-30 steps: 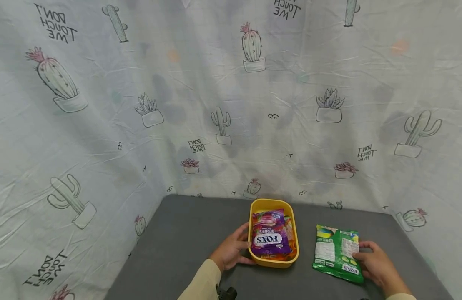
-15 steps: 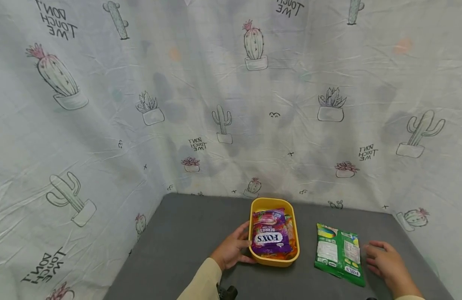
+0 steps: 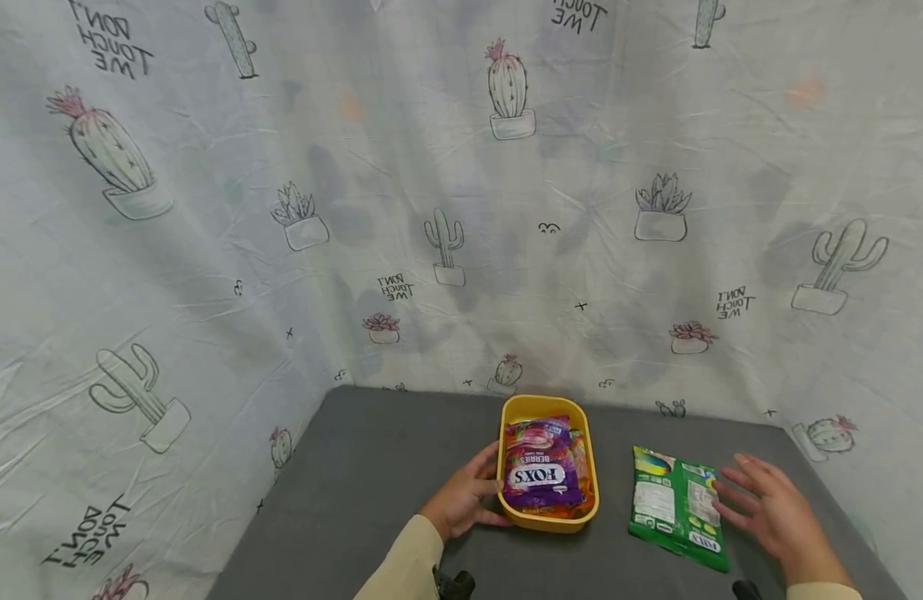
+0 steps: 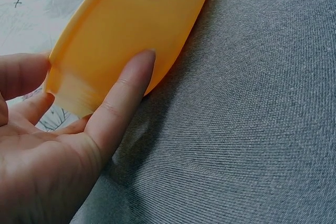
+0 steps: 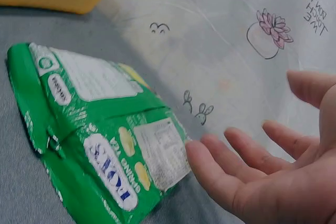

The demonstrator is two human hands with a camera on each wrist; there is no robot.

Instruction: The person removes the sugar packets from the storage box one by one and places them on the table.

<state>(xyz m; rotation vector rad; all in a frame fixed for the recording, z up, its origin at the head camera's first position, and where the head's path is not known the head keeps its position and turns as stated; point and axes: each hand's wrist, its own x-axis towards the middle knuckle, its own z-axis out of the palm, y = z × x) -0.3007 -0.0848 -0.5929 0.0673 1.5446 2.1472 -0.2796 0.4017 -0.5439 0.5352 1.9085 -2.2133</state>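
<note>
Gray table (image 3: 390, 446): yellow box (image 3: 546, 525), long axis pointing away, left hand (image 3: 463, 498) gripping; right hand (image 3: 778, 510) loose beside green packet (image 3: 676, 507).

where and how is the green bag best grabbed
I'd pinch the green bag by its right edge, coming from the right, perhaps with fingers both above and beneath. It lies flat on the table, that edge is nearest the right hand, and the box stands to its left.
</note>
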